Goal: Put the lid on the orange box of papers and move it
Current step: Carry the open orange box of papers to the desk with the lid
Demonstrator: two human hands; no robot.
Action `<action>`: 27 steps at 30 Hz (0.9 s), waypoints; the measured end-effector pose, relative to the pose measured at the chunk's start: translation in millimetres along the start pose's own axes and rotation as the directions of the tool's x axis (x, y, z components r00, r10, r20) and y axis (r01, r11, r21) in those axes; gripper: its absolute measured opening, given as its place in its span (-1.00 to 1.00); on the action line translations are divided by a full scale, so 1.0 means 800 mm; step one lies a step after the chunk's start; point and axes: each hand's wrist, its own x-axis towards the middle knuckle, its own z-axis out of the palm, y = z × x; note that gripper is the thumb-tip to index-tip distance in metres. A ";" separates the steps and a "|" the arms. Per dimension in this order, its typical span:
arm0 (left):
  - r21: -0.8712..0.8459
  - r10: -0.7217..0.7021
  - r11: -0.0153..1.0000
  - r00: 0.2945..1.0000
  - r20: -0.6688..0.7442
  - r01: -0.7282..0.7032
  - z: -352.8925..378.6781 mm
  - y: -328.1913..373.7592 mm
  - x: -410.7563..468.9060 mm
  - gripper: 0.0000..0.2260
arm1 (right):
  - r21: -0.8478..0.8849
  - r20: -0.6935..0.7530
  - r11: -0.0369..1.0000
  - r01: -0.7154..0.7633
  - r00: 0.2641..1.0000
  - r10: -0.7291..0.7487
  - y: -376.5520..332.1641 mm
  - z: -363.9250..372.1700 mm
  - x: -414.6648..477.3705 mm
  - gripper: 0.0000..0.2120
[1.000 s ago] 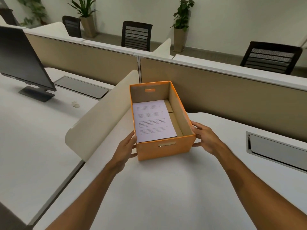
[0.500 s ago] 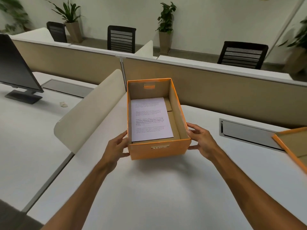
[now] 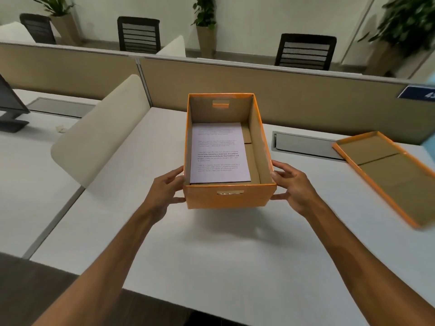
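Observation:
An open orange box is held just above the white desk, its shadow below it. White printed papers lie flat inside, toward the left wall. My left hand presses the box's left side near the front corner. My right hand presses the right side. The orange lid lies upside down on the desk to the right, apart from the box.
A curved beige divider stands left of the box. A tan partition wall runs behind the desk. A grey cable tray is set into the desk between box and lid. A monitor's edge shows at far left.
The box, held in both hands, has come off the desk and toward me. The view has swung right, bringing the lid into sight.

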 end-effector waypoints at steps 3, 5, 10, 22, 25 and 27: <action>0.013 -0.011 1.000 0.999 0.034 0.010 0.013 -0.002 -0.017 -0.58 | 0.029 -0.040 1.000 -0.008 0.999 0.009 0.009 -0.014 -0.036 -0.65; 0.028 -0.014 1.000 0.998 0.066 0.012 0.020 -0.004 -0.030 -0.58 | 0.048 -0.068 0.999 -0.018 0.997 0.022 0.016 -0.021 -0.061 -0.69; 0.045 -0.015 0.999 0.989 0.145 0.009 0.033 -0.015 -0.067 -0.59 | 0.066 -0.139 0.997 -0.027 0.990 0.036 0.033 -0.030 -0.122 -0.69; 0.090 -0.076 0.994 0.972 0.223 0.058 0.073 -0.048 -0.170 -0.54 | 0.127 -0.276 0.986 -0.105 0.952 0.136 0.093 -0.047 -0.259 -0.62; 0.096 -0.089 0.993 0.971 0.221 0.069 0.085 -0.058 -0.188 -0.51 | 0.127 -0.299 0.985 -0.117 0.942 0.151 0.106 -0.052 -0.279 -0.63; 0.094 -0.102 0.992 0.971 0.218 0.083 0.093 -0.064 -0.196 -0.53 | 0.140 -0.307 0.982 -0.129 0.937 0.167 0.114 -0.058 -0.289 -0.64</action>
